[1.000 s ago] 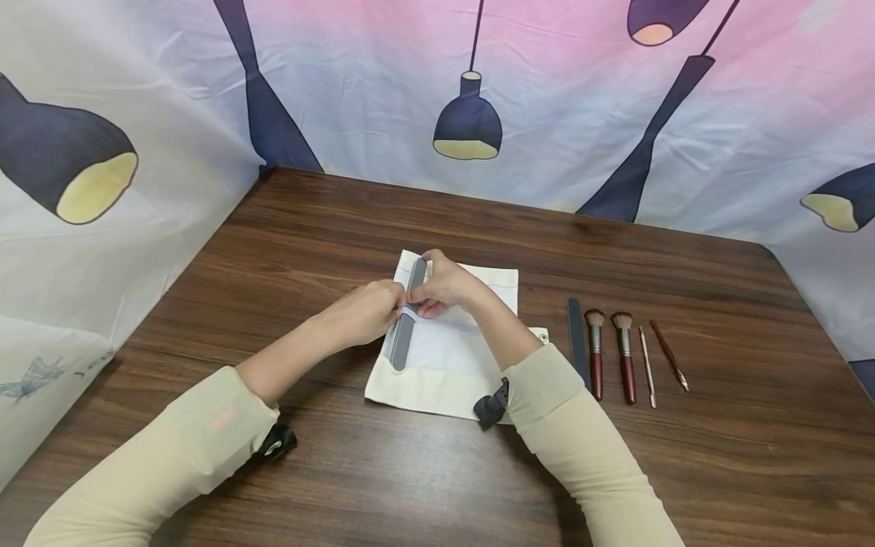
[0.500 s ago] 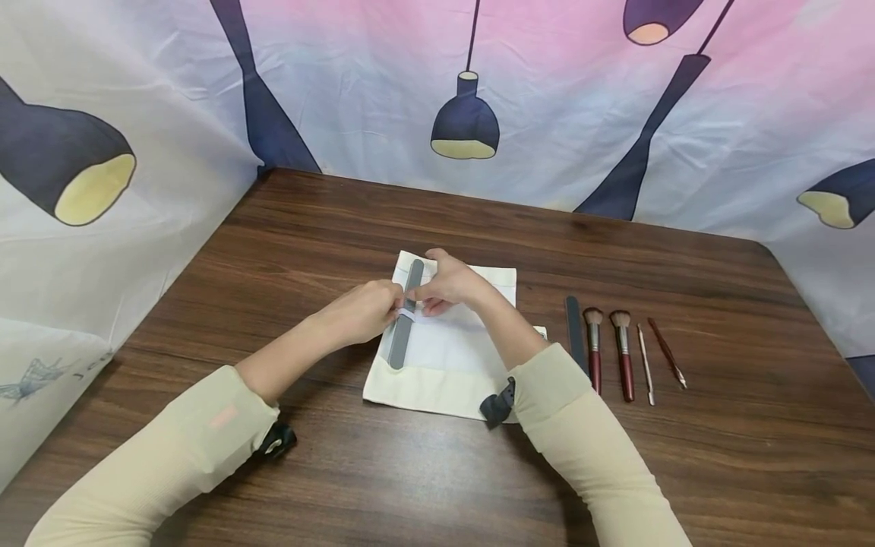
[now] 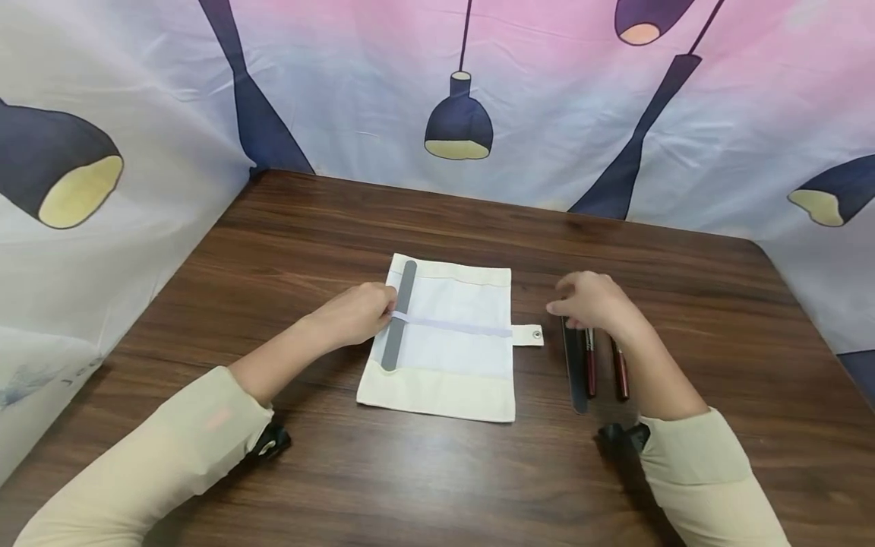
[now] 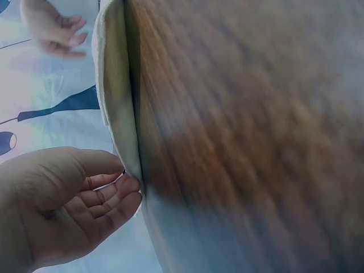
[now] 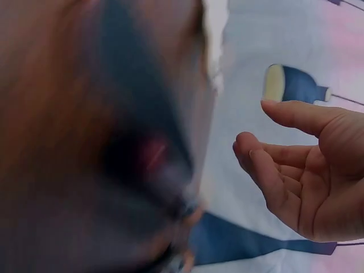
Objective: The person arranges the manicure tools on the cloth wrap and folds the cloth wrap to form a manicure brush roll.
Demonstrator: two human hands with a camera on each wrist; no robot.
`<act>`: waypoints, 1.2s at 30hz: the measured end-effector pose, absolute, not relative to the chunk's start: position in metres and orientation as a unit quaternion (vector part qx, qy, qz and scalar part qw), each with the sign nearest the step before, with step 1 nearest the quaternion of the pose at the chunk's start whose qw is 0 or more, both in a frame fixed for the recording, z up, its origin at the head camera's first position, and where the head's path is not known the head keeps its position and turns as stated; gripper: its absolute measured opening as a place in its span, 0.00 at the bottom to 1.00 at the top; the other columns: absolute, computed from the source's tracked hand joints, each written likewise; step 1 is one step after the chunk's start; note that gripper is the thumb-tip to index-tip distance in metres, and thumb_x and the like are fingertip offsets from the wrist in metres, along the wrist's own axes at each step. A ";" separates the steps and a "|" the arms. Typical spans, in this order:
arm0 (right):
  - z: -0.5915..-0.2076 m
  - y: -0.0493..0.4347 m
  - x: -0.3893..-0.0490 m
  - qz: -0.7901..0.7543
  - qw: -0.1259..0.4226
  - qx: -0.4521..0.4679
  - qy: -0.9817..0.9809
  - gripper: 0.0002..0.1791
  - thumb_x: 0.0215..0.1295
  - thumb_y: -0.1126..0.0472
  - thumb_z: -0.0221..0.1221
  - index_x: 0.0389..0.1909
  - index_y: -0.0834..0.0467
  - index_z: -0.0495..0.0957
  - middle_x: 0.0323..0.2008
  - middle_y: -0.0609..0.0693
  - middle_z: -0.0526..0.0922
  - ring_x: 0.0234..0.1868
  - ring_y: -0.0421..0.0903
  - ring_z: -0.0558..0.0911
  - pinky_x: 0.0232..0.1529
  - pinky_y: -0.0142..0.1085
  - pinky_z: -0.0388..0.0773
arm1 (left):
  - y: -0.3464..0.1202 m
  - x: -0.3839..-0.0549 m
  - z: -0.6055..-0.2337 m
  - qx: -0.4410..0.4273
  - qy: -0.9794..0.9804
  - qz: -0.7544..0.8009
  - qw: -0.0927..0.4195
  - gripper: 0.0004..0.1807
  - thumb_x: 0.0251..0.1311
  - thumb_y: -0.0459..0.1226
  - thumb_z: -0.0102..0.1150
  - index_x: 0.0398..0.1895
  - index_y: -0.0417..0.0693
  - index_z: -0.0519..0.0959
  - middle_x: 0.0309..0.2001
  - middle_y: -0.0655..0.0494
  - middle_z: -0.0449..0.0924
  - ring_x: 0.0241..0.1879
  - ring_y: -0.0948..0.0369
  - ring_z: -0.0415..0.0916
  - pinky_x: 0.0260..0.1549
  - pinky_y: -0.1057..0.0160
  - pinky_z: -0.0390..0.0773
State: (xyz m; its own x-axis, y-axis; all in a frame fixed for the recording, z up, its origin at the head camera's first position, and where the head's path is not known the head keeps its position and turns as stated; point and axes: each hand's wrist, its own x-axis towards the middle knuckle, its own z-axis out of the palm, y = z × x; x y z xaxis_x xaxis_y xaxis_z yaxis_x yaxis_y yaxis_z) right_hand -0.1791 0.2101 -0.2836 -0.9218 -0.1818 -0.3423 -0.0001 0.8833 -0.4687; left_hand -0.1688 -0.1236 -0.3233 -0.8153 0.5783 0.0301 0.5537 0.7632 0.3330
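Note:
A cream fabric tool roll (image 3: 437, 396) lies unfolded on the table in the head view. One grey nail file (image 3: 406, 282) lies along its left side, under the pale elastic band (image 3: 458, 327). My left hand (image 3: 358, 313) pinches the roll's left edge beside that band; thumb and fingertips meet at the cloth in the left wrist view. Right of the roll, my right hand (image 3: 596, 304) hovers over the top end of a dark nail file (image 3: 576, 372). Its thumb and fingers (image 5: 270, 176) stand apart with nothing between them in the right wrist view.
Two makeup brushes with red handles (image 3: 591, 371) lie beside the dark file, their heads covered by my right hand. A snap tab (image 3: 529, 335) sticks out from the roll's right side. A printed fabric backdrop (image 3: 383, 114) borders the table's far edge.
My right hand has left the elastic band and moved right to above the dark file. My left hand stays at the roll's left edge. The two slim tools are now hidden behind my right arm.

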 end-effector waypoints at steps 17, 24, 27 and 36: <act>-0.308 0.230 -0.176 -0.193 0.203 -0.034 0.959 0.26 0.58 0.61 0.61 0.50 0.76 0.69 0.24 0.57 0.80 0.18 0.43 0.80 0.23 0.35 0.78 | -0.125 -0.174 -0.326 0.305 0.935 0.173 0.051 0.05 0.53 0.25 0.58 0.24 0.40 0.74 0.20 0.55 0.73 0.19 0.62 0.66 0.19 0.66 0.68; -0.310 0.225 -0.176 -0.147 0.199 -0.030 0.969 0.21 0.56 0.61 0.62 0.46 0.71 0.70 0.17 0.53 0.79 0.17 0.43 0.79 0.22 0.37 0.75 | -0.121 -0.175 -0.314 0.299 0.935 0.172 0.076 0.02 0.56 0.27 0.54 0.29 0.37 0.77 0.23 0.54 0.74 0.20 0.63 0.66 0.22 0.66 0.69; -0.310 0.224 -0.175 -0.141 0.199 -0.026 0.970 0.22 0.56 0.60 0.63 0.47 0.70 0.71 0.17 0.52 0.79 0.18 0.43 0.79 0.22 0.37 0.73 | -0.114 -0.175 -0.307 0.293 0.937 0.179 0.068 0.04 0.57 0.28 0.53 0.32 0.36 0.78 0.25 0.54 0.74 0.21 0.62 0.67 0.22 0.65 0.69; -0.307 0.226 -0.179 -0.208 0.195 -0.025 0.958 0.28 0.56 0.62 0.62 0.53 0.75 0.65 0.28 0.59 0.80 0.21 0.44 0.81 0.26 0.36 0.78 | -0.096 -0.174 -0.310 0.311 0.931 0.169 0.087 0.04 0.54 0.32 0.60 0.32 0.39 0.80 0.21 0.58 0.71 0.23 0.62 0.67 0.24 0.66 0.69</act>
State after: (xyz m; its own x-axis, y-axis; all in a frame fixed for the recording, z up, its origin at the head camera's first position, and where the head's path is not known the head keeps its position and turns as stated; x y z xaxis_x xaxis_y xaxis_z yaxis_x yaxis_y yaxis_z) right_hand -0.1791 0.2261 -0.3065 -0.9229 -0.1297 -0.3625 0.0324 0.9121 -0.4086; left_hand -0.1744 -0.0958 -0.3105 -0.7918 0.6081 -0.0571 0.5494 0.7500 0.3683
